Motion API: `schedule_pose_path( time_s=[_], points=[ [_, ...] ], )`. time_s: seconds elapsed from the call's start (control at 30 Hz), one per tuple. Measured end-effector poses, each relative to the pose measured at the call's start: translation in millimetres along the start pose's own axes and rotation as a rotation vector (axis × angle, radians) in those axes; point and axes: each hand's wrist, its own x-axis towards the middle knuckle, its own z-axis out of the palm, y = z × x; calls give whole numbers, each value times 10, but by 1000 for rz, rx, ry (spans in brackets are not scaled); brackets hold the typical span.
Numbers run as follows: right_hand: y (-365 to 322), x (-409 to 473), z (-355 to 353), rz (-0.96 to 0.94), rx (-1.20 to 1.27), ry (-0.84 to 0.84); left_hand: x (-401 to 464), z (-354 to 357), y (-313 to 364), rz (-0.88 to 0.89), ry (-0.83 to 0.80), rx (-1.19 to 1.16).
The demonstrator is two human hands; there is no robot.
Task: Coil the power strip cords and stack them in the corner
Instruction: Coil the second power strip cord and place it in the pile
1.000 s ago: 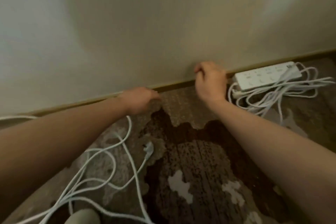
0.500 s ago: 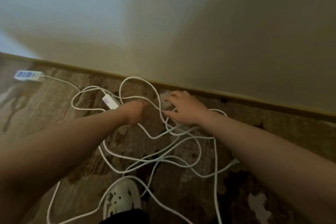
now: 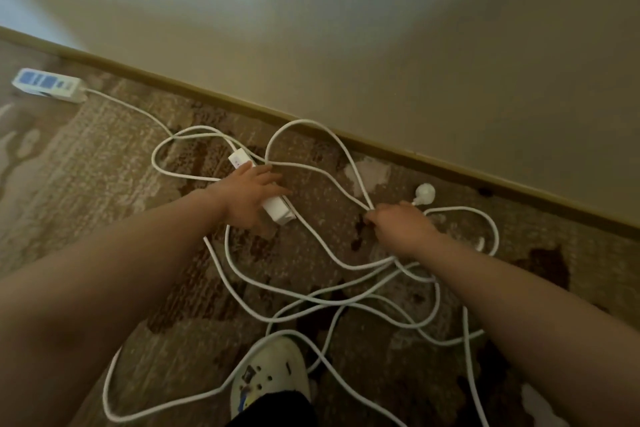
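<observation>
**Loose cords on the carpet by the wall**

I crouch over a brown patterned carpet (image 3: 104,163) that meets a pale wall (image 3: 381,45) at a dark baseboard (image 3: 450,168). My left hand (image 3: 247,199) rests with fingers spread on a white power strip (image 3: 261,191). My right hand (image 3: 398,227) pinches its tangled white cord (image 3: 311,239) near the plug (image 3: 424,191). A second power strip (image 3: 48,84) lies far left by the baseboard. My white shoe (image 3: 270,373) stands among the loops.
</observation>
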Motion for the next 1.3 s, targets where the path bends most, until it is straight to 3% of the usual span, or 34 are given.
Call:
schedule_pose_path(
  time_s=[0.1, 0.17, 0.37, 0.5, 0.67, 0.77, 0.9, 1.03, 1.1, 1.23, 1.3],
  points=[
    [167, -76, 3, 35, 127, -23, 74, -68, 3, 35, 82, 186],
    [225, -96, -18, 50, 224, -35, 131, -144, 106, 44, 147, 178],
    [359, -314, -285, -35, 837, 240, 282, -706, 787, 160, 314, -271],
    [598, -645, -623, -48, 893, 280, 399, -1265, 1227, 220, 362, -316],
    [972, -1273, -942, -7, 900, 535, 374, -1867, 1757, 280, 440, -459],
    [1259, -1730, -1063, 40, 986, 674, 341, -2143, 2054, 307, 419, -551],
    [1679, -2441, -972, 164, 1210, 892, 302, -2309, 2336, 286, 258, -735],
    [1929, -2984, -906, 274, 1359, 911, 243, -2586, 2884, 324, 137, -836],
    [2019, -3199, -933, 338, 1204, 976, 226, -2799, 3183, 371, 119, -847],
    [2128, -3661, -972, 554, 250, 1055, 155, -3137, 3616, 435, 22, -896],
    [2072, -3843, -950, 498, 19, 1026, 130, -3160, 3781, 462, -14, -964]
  ],
)
